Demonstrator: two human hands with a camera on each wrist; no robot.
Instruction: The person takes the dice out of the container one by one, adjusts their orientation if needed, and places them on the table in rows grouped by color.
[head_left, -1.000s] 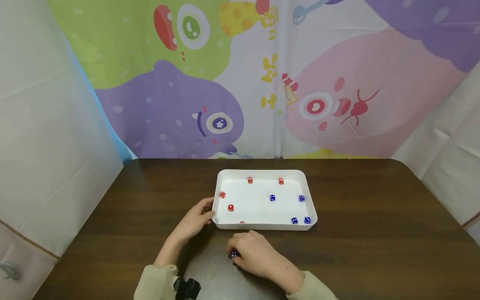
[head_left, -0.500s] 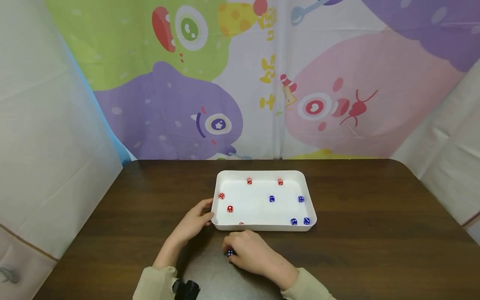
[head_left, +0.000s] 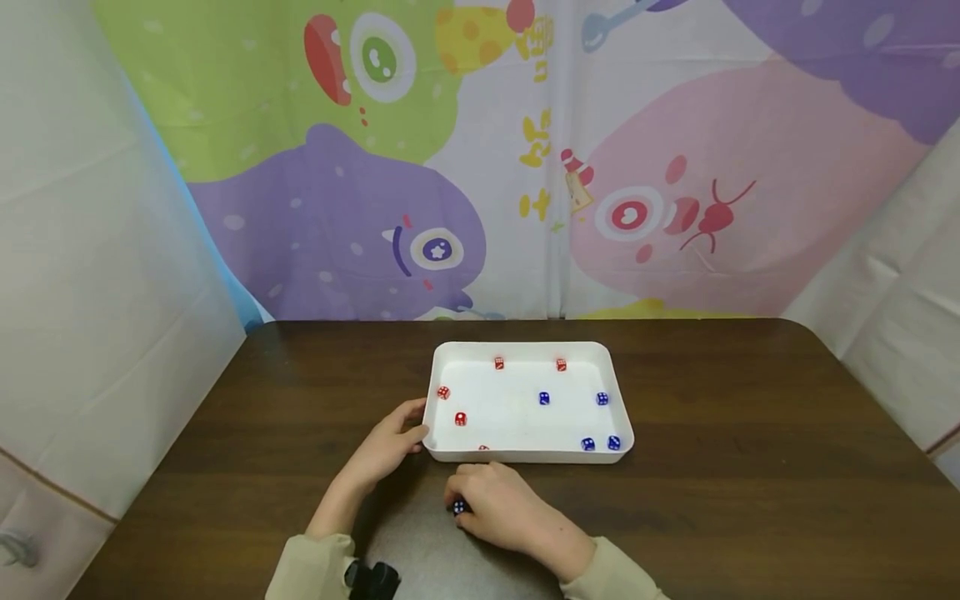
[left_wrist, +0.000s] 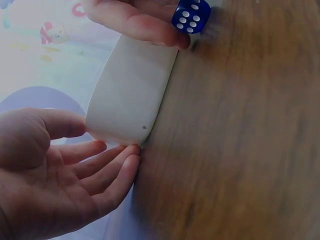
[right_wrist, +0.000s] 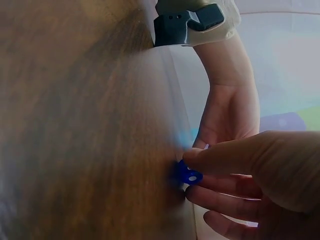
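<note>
My right hand point(head_left: 501, 508) pinches a dark blue die point(head_left: 459, 507) with white pips between thumb and fingers, low in front of the tray. In the right wrist view the thumb lies over the blue die point(right_wrist: 192, 175). A white rectangular tray point(head_left: 517, 457) stands just beyond. At its front left corner, my left hand point(head_left: 386, 442) touches the outer wall. The left wrist view has that thumb at the tray's point(left_wrist: 130, 90) rim and loosely bent fingertips along the lower edge. Several red dice point(head_left: 461, 419) lie mostly left and back in the tray, several blue dice point(head_left: 602, 399) to the right.
The tray is on a dark brown wooden table point(head_left: 720, 500). Behind the table hangs a cartoon-printed curtain point(head_left: 337, 225), and white sheets point(head_left: 112, 250) close off the sides. A black strap device point(head_left: 372, 579) sits on the left wrist.
My right hand has shifted slightly left with the blue die in its fingers, then stayed nearly still. My left hand keeps its place at the tray; the dice inside lie as before.
</note>
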